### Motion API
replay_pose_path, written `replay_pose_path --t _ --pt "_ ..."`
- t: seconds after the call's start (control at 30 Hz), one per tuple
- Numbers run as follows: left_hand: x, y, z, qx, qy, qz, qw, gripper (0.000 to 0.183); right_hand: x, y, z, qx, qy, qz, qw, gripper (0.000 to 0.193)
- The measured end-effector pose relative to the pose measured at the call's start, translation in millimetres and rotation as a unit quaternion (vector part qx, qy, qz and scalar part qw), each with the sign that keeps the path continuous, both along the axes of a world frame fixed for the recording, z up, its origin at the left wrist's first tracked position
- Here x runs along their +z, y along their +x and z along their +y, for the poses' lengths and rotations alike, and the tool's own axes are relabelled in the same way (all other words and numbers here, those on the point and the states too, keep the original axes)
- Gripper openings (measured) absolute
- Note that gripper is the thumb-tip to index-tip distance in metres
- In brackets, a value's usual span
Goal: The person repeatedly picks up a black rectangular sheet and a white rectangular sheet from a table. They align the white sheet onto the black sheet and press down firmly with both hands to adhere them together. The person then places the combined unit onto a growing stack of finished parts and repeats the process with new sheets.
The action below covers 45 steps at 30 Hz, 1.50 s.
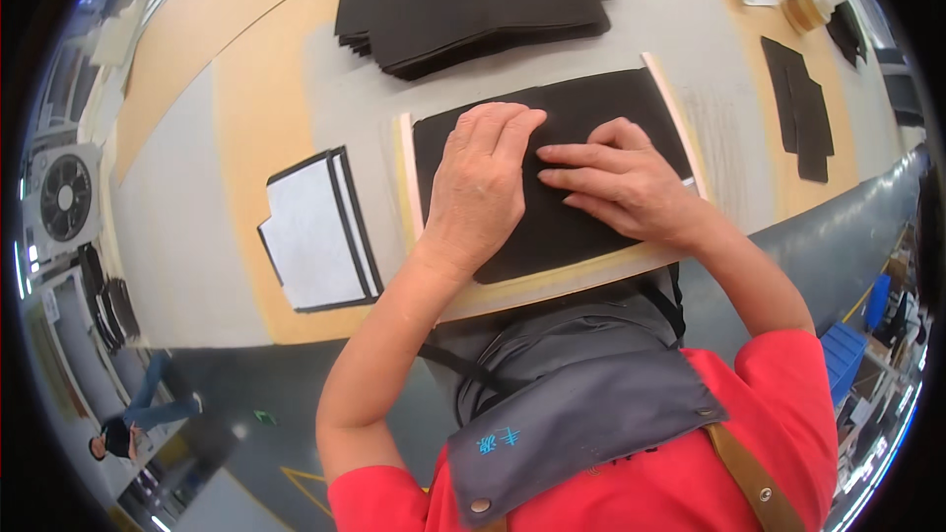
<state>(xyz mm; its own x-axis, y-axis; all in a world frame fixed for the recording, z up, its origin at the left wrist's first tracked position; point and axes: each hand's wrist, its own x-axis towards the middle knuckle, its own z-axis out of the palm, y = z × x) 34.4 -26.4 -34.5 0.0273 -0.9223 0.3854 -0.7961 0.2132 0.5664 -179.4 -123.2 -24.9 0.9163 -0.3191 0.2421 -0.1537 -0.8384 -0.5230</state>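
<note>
A black sheet lies on the table in front of me between two pale strips, with a line running across its upper middle. My left hand rests over its left part, the fingers bent and pressed side by side. The thumb is hidden, and whatever those fingers hold, if anything, cannot be seen. From the right comes my right hand, with its thumb and two fingers stretched apart onto the sheet and the other fingers curled. Nothing shows between them.
A thick stack of black sheets sits beyond my hands. At left lies a white panel with black edging. Black pieces and a bottle of amber liquid are on the right. The table's front edge is close to my body.
</note>
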Motion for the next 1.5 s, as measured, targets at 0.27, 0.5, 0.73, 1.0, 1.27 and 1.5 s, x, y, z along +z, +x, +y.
replay_pose_path --t 0.27,0.5,0.73,1.0,1.27,1.5 --pt "-6 -4 -6 -0.024 0.03 -0.062 0.997 0.053 -6 -2 1 -0.009 -0.014 -0.026 1.0 0.032" --pt "-12 -1 -6 -0.039 0.006 -0.075 0.996 0.045 -14 -5 0 -0.009 -0.015 -0.049 0.999 0.032" --pt "-15 -5 -7 -0.019 -0.029 -0.096 0.995 0.027 -12 -13 -3 0.041 -0.049 -0.003 0.998 0.04" --pt "-10 -6 -6 -0.036 -0.029 -0.095 0.994 0.035 -8 -28 -2 0.105 -0.095 -0.015 0.99 0.045" --pt "-7 -6 -3 -0.03 -0.031 -0.057 0.997 0.036 -13 -28 1 -0.015 -0.056 -0.041 0.997 0.044" --pt "-5 -8 -3 -0.038 -0.021 -0.046 0.998 0.032 -16 -27 1 -0.013 -0.057 -0.051 0.997 0.041"
